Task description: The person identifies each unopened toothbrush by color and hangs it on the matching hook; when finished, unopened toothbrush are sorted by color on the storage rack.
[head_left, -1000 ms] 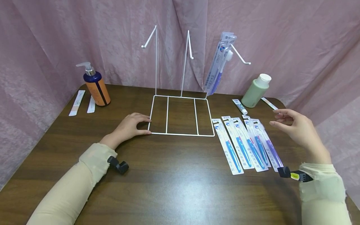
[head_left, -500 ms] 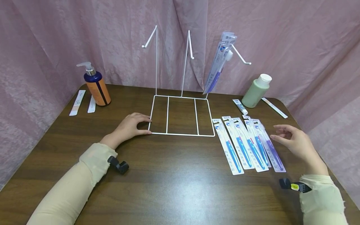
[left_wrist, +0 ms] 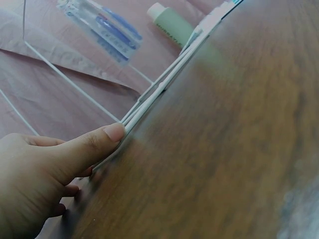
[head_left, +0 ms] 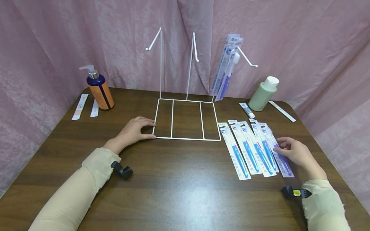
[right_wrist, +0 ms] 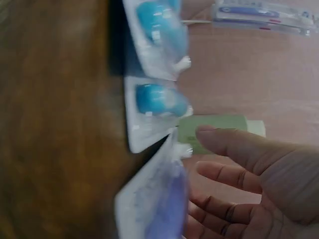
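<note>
In the head view a white wire display rack (head_left: 188, 139) stands on the table, with three upright hooks. My left hand (head_left: 133, 131) holds its front left corner, the thumb on the wire (left_wrist: 116, 131) and the fingers along the left side rod. My right hand (head_left: 297, 154) hovers at the right end of a row of packaged toothbrushes (head_left: 251, 149), holding nothing, with thumb and fingers apart. Closest to it is a purple toothbrush pack (head_left: 283, 160), which the right wrist view shows just beside the fingers. Other purple toothbrush packs (head_left: 226, 69) hang from the rack's right hook.
Behind the row lie a small toothpaste tube (head_left: 246, 110) and a green bottle (head_left: 263, 93) with a white cap. A thin white strip (head_left: 282, 111) is at the far right. On the left stand an orange pump bottle (head_left: 100, 91) and white packets (head_left: 79, 106). A pink curtain hangs behind.
My right hand has come down and toward me from the far right to the purple toothbrush pack at the row's end. The hanging packs sway slightly. My left hand stays at the rack.
</note>
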Available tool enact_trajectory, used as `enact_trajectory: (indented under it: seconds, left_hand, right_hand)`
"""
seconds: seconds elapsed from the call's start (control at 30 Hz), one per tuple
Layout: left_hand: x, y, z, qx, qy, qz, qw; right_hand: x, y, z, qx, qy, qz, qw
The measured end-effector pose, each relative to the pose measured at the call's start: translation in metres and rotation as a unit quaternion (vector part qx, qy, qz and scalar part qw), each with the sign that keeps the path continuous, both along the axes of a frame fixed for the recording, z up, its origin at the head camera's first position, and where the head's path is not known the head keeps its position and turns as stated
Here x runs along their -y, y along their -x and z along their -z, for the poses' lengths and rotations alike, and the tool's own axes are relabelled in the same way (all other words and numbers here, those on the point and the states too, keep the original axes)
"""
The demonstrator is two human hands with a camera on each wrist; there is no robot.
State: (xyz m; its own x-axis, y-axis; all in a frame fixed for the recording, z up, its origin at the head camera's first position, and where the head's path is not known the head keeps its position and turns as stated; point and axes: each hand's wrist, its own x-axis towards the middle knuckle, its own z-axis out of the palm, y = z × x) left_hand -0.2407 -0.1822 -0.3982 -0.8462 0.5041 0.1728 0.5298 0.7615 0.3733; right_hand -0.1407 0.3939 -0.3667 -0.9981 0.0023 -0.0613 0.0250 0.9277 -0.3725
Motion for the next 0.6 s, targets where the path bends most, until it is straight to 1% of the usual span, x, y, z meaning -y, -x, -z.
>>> enact_trajectory:
  seconds: [0.1, 0.33, 0.47, 0.6]
  left_hand:
    - [-0.0001, -0.0001, 0.0002, 0.000, -0.002, 0.000, 1.0000]
    - [-0.0003, 0.0004, -0.0011, -0.001, -0.006, -0.001, 1.0000]
    - [-0.0001, 0.0009, -0.0018, -0.002, -0.005, 0.000, 1.0000]
    - [-0.0003, 0.0012, -0.0023, -0.006, -0.003, 0.001, 1.0000]
  right_hand:
    - [-0.0002, 0.0014, 0.0043, 0.014, -0.010, 0.005, 1.000]
    - [0.0006, 0.0036, 0.0103, 0.014, -0.014, 0.014, 1.000]
    - [0.0006, 0.0038, 0.0108, 0.033, 0.002, 0.027, 0.999]
    - [-0.0007, 0.0035, 0.0101, 0.040, 0.027, 0.034, 0.998]
